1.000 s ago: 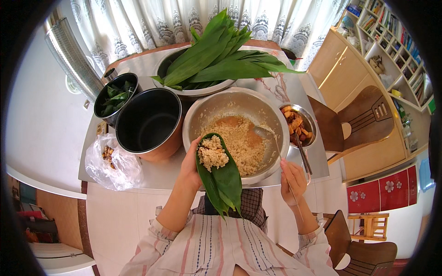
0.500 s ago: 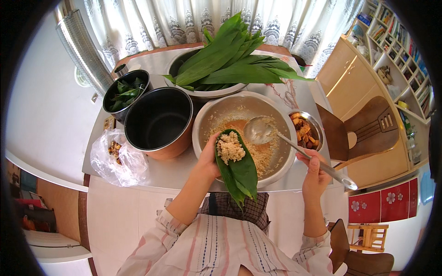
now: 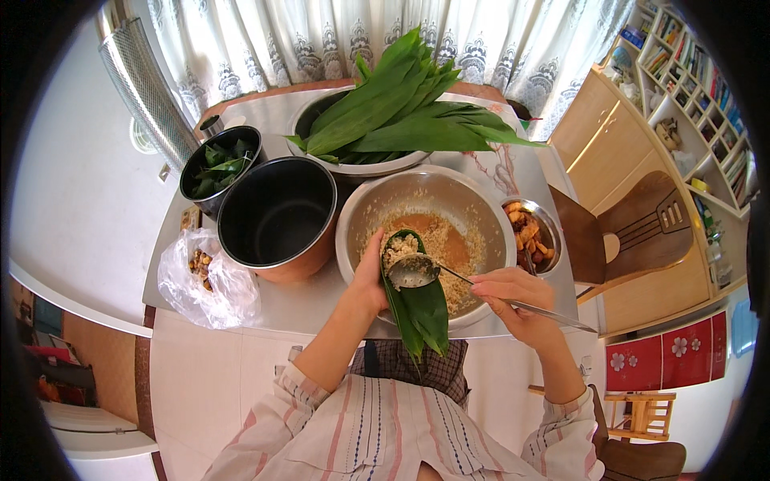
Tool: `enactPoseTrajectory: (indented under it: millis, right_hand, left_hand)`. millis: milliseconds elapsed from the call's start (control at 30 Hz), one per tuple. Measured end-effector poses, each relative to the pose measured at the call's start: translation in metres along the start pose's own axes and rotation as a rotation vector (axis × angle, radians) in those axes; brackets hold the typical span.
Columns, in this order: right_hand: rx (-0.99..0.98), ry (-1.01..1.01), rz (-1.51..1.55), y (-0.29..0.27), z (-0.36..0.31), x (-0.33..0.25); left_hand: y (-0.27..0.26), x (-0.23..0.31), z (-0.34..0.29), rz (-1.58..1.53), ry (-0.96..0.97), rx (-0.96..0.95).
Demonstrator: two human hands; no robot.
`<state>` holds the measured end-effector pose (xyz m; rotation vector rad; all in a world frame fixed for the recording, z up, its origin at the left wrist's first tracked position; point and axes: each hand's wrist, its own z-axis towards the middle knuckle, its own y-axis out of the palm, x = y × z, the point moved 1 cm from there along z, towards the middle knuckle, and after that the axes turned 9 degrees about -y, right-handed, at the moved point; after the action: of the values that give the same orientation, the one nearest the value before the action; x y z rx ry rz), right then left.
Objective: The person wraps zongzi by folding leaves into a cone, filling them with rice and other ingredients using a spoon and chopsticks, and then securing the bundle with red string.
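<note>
My left hand point(image 3: 366, 275) is closed around a folded green leaf point(image 3: 419, 313), which forms a pocket with its long tails hanging down over the table's front edge. Grains of rice point(image 3: 401, 248) fill the pocket's upper end. In my right hand point(image 3: 517, 298) is the handle of a metal ladle point(image 3: 415, 271); its bowl lies over the rice in the leaf, covering part of it. Both hands are at the near side of a wide steel basin point(image 3: 486, 210), which holds loose rice and some brownish liquid.
Right of the basin stands a small steel bowl point(image 3: 553, 232) of brown chunks. To the left are an empty dark pot point(image 3: 277, 210), a smaller pot point(image 3: 191, 164) with green leaf parcels, and a plastic bag point(image 3: 228, 298) of small brown pieces. Behind, long leaves point(image 3: 377, 112) overhang another basin point(image 3: 321, 103).
The ladle has moved left and down, from above the basin onto the rice in the leaf. My right hand has come inward with it; my left hand stays almost in place.
</note>
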<state>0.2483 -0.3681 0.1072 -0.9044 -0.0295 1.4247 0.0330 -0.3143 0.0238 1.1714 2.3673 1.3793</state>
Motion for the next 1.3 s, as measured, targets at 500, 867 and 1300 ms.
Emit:
enactPoseTrajectory:
  millis: [500,867,1300]
  right_hand:
    - [0.146,0.088,0.032,0.006,0.001,-0.005]
    - [0.098,0.208,-0.052,0.026,0.006,-0.014]
    - [0.331,0.486,0.131,0.025,0.013,-0.016]
  left_hand:
    - [0.000,0.000,0.003,-0.029,0.047,-0.008]
    - [0.007,-0.004,-0.002,-0.024,0.137,-0.095]
    - [0.013,-0.012,-0.009,0.002,0.155,-0.120]
